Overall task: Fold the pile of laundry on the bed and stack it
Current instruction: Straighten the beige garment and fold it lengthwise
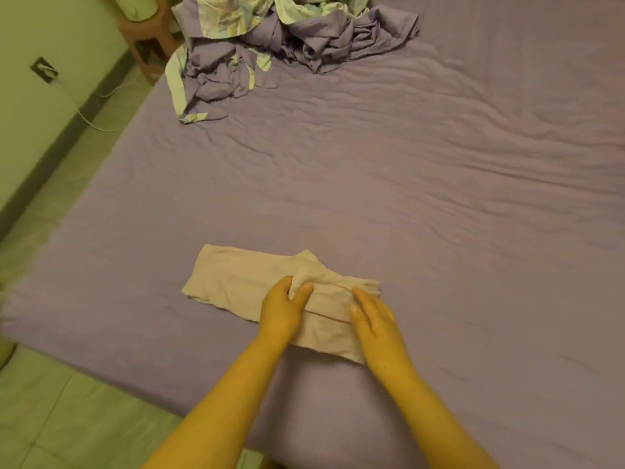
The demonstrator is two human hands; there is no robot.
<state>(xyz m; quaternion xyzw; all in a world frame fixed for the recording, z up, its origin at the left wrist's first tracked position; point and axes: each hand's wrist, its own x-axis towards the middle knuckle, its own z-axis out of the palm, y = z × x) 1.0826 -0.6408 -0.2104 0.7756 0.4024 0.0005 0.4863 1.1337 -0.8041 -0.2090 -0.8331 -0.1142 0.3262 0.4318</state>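
Cloth (243,282): lower centre, flat on bed (439,198).
Left hand (284,306): fingers pinch its raised fold.
Right hand (372,316): straight fingers rest on it.

One beige cloth (270,292), one laundry pile (287,45), two hands: left hand (282,308), right hand (373,319).

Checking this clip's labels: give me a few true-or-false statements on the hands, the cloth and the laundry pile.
1. The left hand pinches a bunched fold of the beige cloth. True.
2. The right hand lifts the cloth off the bed. False: it rests flat on it, fingers straight.
3. The unfolded pile lies at the bed's far side. True.
4. The beige cloth lies on the pile. False: it lies apart, near the front edge.
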